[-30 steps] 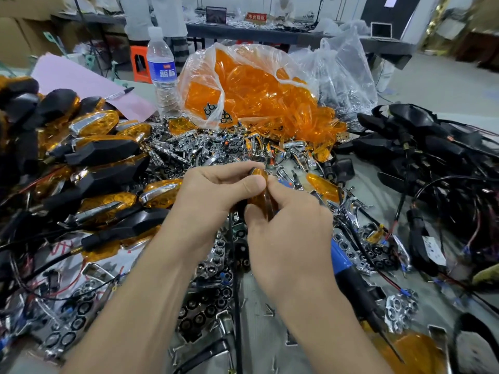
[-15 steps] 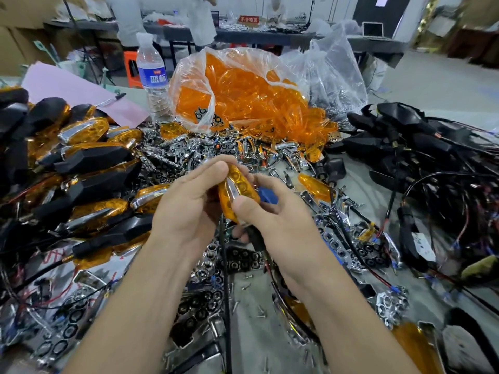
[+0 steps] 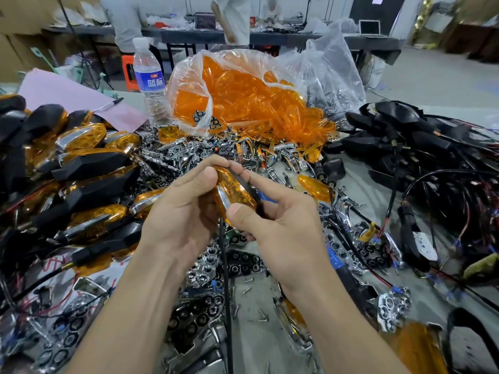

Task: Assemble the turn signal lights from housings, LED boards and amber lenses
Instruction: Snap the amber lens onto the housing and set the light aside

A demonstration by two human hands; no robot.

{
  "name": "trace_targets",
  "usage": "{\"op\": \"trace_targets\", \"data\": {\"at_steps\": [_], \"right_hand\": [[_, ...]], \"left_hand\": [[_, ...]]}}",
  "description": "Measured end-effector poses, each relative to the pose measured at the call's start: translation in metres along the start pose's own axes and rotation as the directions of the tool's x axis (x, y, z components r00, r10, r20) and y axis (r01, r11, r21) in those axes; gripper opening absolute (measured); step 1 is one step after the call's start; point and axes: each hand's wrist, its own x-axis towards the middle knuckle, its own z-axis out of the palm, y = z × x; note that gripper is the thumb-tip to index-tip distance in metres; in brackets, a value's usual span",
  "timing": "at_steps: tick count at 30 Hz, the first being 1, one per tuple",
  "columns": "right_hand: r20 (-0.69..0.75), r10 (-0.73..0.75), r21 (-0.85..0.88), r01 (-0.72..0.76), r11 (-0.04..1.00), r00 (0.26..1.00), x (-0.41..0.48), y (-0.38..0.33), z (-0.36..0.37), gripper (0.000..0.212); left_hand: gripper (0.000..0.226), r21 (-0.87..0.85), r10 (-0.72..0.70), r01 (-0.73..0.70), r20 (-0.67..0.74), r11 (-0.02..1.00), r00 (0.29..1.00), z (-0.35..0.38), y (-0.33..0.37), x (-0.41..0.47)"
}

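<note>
Both hands hold one turn signal light (image 3: 233, 194) above the middle of the table, its amber lens with a chrome strip facing me and its black housing at the back. My left hand (image 3: 183, 211) wraps it from the left, thumb on top. My right hand (image 3: 280, 225) pinches it from the right, thumb on the lens, forefinger along the black edge. A black wire (image 3: 225, 279) hangs down from the light. Finished lights (image 3: 89, 163) are piled at the left. A clear bag of amber lenses (image 3: 243, 103) stands behind. Chrome LED boards (image 3: 189, 155) litter the centre.
Black housings with wires (image 3: 421, 147) heap at the right. A water bottle (image 3: 148, 82) and a pink sheet (image 3: 70, 95) stand at the back left. A blue-handled screwdriver (image 3: 348, 279) lies under my right wrist. Loose screws (image 3: 251, 290) dot the table. People stand at a far table.
The light has turned in my hands so its amber lens faces me more fully. My right forefinger now stretches along its black edge. The view has tilted up a little.
</note>
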Motion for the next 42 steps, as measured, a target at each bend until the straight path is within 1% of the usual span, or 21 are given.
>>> {"op": "trace_targets", "data": {"at_steps": [3, 5, 6, 9, 11, 13, 15, 17, 19, 21, 24, 26, 27, 29, 31, 32, 34, 37, 38, 40, 42], "right_hand": [[0.030, -0.039, -0.081, 0.042, 0.996, 0.999, 0.000, -0.003, 0.001, 0.044], [0.034, -0.061, -0.189, 0.066, 0.980, 0.998, 0.000, -0.003, 0.002, 0.047], [0.030, -0.060, -0.248, 0.066, 0.967, 0.998, -0.001, -0.002, 0.001, 0.055], [0.028, -0.030, -0.362, 0.038, 0.931, 0.999, 0.000, 0.001, -0.004, 0.077], [0.023, -0.023, -0.343, 0.029, 0.939, 0.999, 0.003, -0.001, -0.010, 0.068], [-0.023, -0.034, -0.198, 0.029, 0.980, 0.999, 0.007, -0.005, -0.015, 0.047], [-0.091, -0.015, 0.059, 0.020, 0.998, 0.996, 0.011, -0.007, -0.022, 0.035], [-0.107, 0.004, 0.300, 0.028, 0.953, 0.994, 0.014, -0.010, -0.034, 0.029], [-0.115, -0.003, 0.471, 0.057, 0.880, 0.993, 0.014, -0.014, -0.044, 0.026], [-0.212, 0.024, 0.549, 0.099, 0.830, 0.977, 0.016, -0.015, -0.053, 0.032], [-0.404, 0.079, 0.556, 0.176, 0.813, 0.911, 0.018, -0.016, -0.063, 0.047], [-0.417, 0.103, 0.582, 0.178, 0.794, 0.903, 0.018, -0.014, -0.061, 0.049], [-0.390, 0.126, 0.612, 0.155, 0.776, 0.912, 0.018, -0.011, -0.058, 0.049], [-0.308, 0.182, 0.694, 0.090, 0.715, 0.934, 0.017, -0.007, -0.049, 0.050], [-0.224, 0.182, 0.751, 0.051, 0.658, 0.957, 0.017, -0.002, -0.039, 0.053], [-0.192, 0.156, 0.751, 0.043, 0.659, 0.969, 0.017, 0.000, -0.036, 0.055], [-0.154, 0.099, 0.694, 0.036, 0.719, 0.983, 0.016, 0.003, -0.030, 0.063], [-0.185, 0.057, 0.459, 0.035, 0.888, 0.981, 0.016, 0.007, -0.028, 0.053], [-0.190, 0.041, 0.367, 0.032, 0.930, 0.981, 0.015, 0.007, -0.028, 0.050], [-0.190, 0.033, 0.266, 0.019, 0.964, 0.981, 0.014, 0.007, -0.026, 0.048], [-0.157, 0.038, 0.241, 0.001, 0.971, 0.987, 0.014, 0.007, -0.025, 0.049]], "left_hand": [[0.031, -0.023, 0.002, -0.003, -0.021, 1.000, 1.000, -0.001, 0.000, 0.000], [0.019, -0.019, 0.004, -0.005, -0.021, 1.000, 1.000, 0.000, -0.001, -0.001], [0.010, 0.002, 0.004, -0.004, -0.019, 1.000, 1.000, 0.001, -0.001, -0.001], [0.018, 0.147, 0.026, -0.012, -0.094, 0.989, 0.995, 0.008, -0.005, 0.000], [0.015, 0.208, 0.049, -0.014, -0.161, 0.978, 0.986, 0.014, -0.009, 0.001], [0.034, 0.233, 0.054, -0.016, -0.158, 0.972, 0.986, 0.020, -0.012, 0.001], [0.055, 0.275, 0.041, -0.006, -0.120, 0.961, 0.992, 0.024, -0.014, -0.001], [0.059, 0.369, 0.034, -0.003, -0.076, 0.929, 0.997, 0.027, -0.015, -0.003], [0.060, 0.444, 0.059, -0.026, -0.059, 0.895, 0.996, 0.030, -0.018, -0.004], [0.053, 0.490, 0.129, -0.065, -0.097, 0.869, 0.987, 0.031, -0.020, -0.003], [0.034, 0.580, 0.289, -0.131, -0.189, 0.804, 0.939, 0.030, -0.020, -0.003], [0.008, 0.618, 0.349, -0.138, -0.234, 0.774, 0.908, 0.030, -0.019, -0.003], [0.007, 0.660, 0.359, -0.120, -0.240, 0.742, 0.902, 0.029, -0.019, -0.003], [0.018, 0.675, 0.261, -0.006, -0.277, 0.738, 0.925, 0.029, -0.024, -0.003], [0.022, 0.572, 0.066, 0.110, -0.278, 0.813, 0.958, 0.034, -0.027, -0.003], [0.027, 0.511, -0.002, 0.141, -0.263, 0.848, 0.965, 0.038, -0.030, -0.003], [0.027, 0.407, -0.019, 0.123, -0.251, 0.905, 0.968, 0.043, -0.033, -0.002], [0.046, 0.317, 0.029, 0.065, -0.284, 0.946, 0.958, 0.044, -0.028, 0.000], [0.047, 0.311, 0.042, 0.047, -0.272, 0.949, 0.961, 0.043, -0.027, 0.000], [0.039, 0.307, 0.049, 0.025, -0.231, 0.951, 0.972, 0.041, -0.024, 0.000], [0.037, 0.237, -0.001, 0.052, -0.211, 0.970, 0.977, 0.039, -0.021, -0.001]]}}
